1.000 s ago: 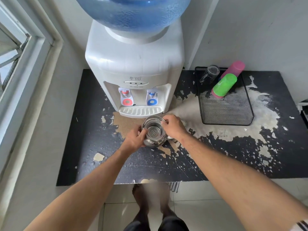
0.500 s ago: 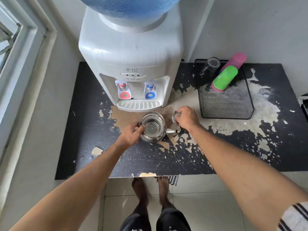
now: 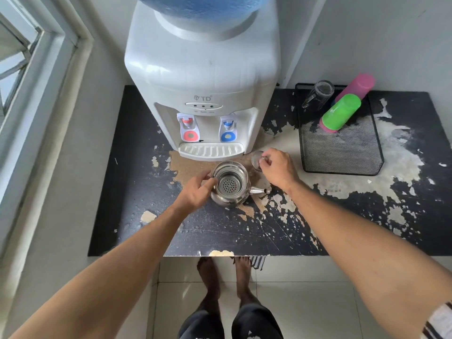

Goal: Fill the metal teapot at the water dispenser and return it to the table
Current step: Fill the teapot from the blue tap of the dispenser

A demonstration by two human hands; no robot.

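Note:
The metal teapot (image 3: 230, 185) stands lidless on the worn black table (image 3: 137, 192), just in front of the white water dispenser (image 3: 203, 77). Its strainer insert shows inside and its spout points right. My left hand (image 3: 197, 193) grips the teapot at its left side. To the right of the pot, my right hand (image 3: 277, 166) holds the teapot's lid (image 3: 256, 159) low over the table, near the dispenser's drip tray (image 3: 210, 150). The red tap (image 3: 188, 128) and blue tap (image 3: 228, 129) sit above the tray.
A black mesh tray (image 3: 342, 152) stands at the back right with a green cup (image 3: 341, 112), a pink cup (image 3: 357, 85) and a clear glass (image 3: 318, 94) lying in it. A window frame runs along the left. My bare feet stand on the tiled floor below the table's edge.
My right hand lifted the lid off the teapot and carried it to the right, down near the table. The left hand stayed on the pot.

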